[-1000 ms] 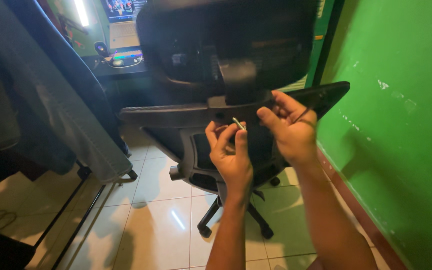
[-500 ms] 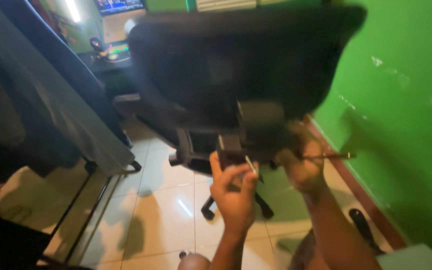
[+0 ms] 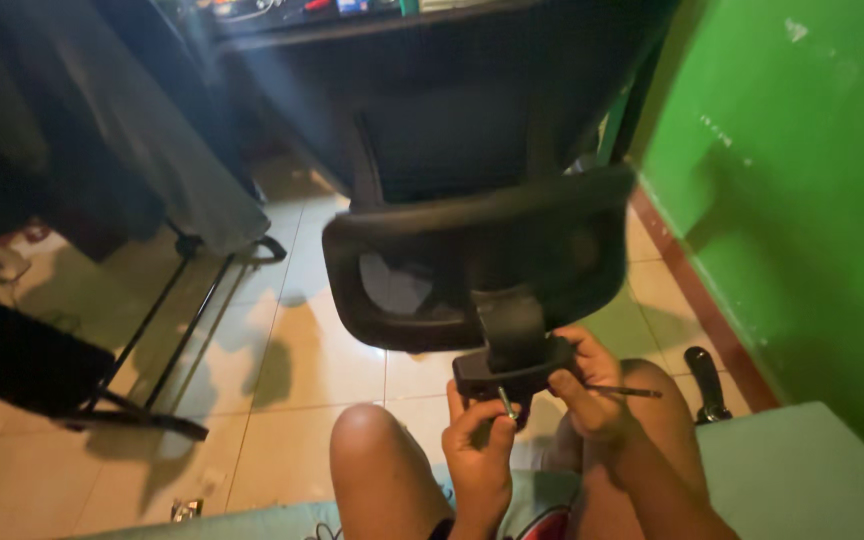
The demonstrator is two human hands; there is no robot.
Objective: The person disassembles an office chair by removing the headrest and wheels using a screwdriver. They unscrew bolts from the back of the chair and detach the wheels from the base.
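One small silvery bolt [image 3: 504, 401] is pinched between the thumb and forefinger of my left hand [image 3: 479, 450], just under the black bracket [image 3: 512, 372] at the foot of the chair headrest [image 3: 477, 262]; judging by how it lies, it is not yet seated in the bracket, so the fastening looks to me barely begun, with the bolt to be started in its hole and driven home. My right hand [image 3: 592, 395] cups the right end of that bracket, steadying it, and its fingers are also closed on a thin dark rod-like tool [image 3: 630, 391] that sticks out to the right of the bracket; I cannot tell what kind of tool it is. Both forearms rise from below the bracket, wrists bent upward, the left palm facing me. My bare knee [image 3: 372, 440] sits below and to the left of the bracket. Beyond the headrest stands the dark chair back [image 3: 452, 110], with pale floor tiles [image 3: 302, 350] to the left and a green wall [image 3: 802, 200] to the right.
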